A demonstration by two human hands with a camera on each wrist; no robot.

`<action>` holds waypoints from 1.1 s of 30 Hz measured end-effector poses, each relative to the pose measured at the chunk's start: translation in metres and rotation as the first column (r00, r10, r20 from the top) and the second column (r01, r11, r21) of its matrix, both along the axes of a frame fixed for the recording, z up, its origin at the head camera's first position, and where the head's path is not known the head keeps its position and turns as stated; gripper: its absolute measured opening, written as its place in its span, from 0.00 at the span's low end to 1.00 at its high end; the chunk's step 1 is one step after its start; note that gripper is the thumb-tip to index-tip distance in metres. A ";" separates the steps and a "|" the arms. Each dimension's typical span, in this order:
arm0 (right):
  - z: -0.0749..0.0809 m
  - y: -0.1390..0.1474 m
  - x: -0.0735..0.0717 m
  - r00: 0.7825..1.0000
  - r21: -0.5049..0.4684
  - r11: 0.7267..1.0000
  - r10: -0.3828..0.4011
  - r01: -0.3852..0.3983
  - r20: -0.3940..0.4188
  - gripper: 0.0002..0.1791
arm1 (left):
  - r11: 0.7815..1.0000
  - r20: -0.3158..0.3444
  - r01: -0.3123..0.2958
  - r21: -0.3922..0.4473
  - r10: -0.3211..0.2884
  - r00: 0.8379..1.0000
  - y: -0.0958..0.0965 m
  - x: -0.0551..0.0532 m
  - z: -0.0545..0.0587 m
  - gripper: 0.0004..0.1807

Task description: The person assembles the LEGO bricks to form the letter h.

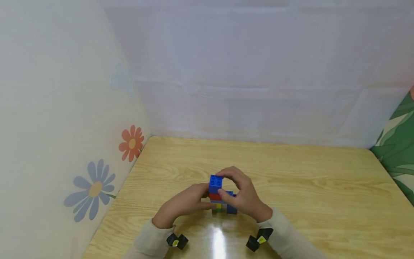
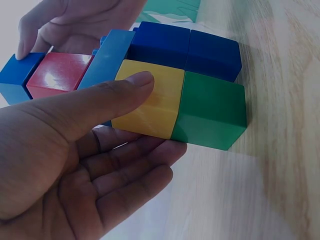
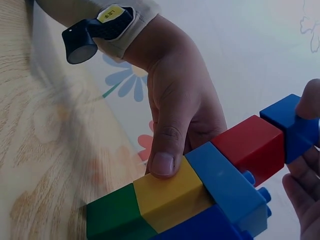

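A structure of toy building bricks stands on the table. Its left column has a green brick (image 2: pixel 212 110) at the bottom, then a yellow brick (image 2: pixel 162 102), a longer light blue brick (image 3: pixel 225 187) across, a red brick (image 3: pixel 250 147) and a small blue brick (image 1: pixel 215 184) on top. Dark blue bricks (image 2: pixel 162 45) stand beside the green and yellow ones, under the light blue brick. My left hand (image 1: pixel 185 202) pinches the column at the yellow brick, thumb on its near face. With thumb and fingertips, my right hand (image 1: pixel 244 192) holds the top blue brick, which sits slightly askew on the red one.
The wood-grain table (image 1: pixel 307 180) spreads out around the hands. A white cloth wall (image 1: pixel 245 72) closes the back, and a flower-printed panel (image 1: pixel 58 108) stands along the left. Green leaf print (image 1: pixel 399 140) shows at the right edge. Each wrist wears a small black camera (image 1: pixel 253 243).
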State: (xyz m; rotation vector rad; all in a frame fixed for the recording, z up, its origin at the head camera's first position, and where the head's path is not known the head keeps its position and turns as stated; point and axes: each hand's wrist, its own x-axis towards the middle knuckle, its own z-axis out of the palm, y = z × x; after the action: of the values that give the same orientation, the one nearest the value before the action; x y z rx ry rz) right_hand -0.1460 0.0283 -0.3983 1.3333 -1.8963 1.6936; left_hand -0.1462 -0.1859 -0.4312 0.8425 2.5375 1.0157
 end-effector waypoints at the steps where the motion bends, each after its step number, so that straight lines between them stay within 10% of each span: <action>1: 0.000 0.000 0.000 1.000 0.006 1.000 -0.012 0.012 -0.010 0.23 | 1.000 0.000 -0.001 -0.001 0.001 1.000 0.000 0.000 0.000 0.21; 33: 0.003 -0.001 0.001 0.989 0.061 0.994 -0.088 0.095 -0.119 0.23 | 1.000 0.001 0.000 0.006 0.000 1.000 -0.002 0.001 -0.001 0.23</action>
State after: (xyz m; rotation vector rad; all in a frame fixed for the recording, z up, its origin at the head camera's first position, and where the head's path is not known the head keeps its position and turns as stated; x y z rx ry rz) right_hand -0.1448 0.0272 -0.3955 1.3171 -1.9319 1.4882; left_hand -0.1456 -0.1877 -0.4326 0.8438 2.5344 1.0243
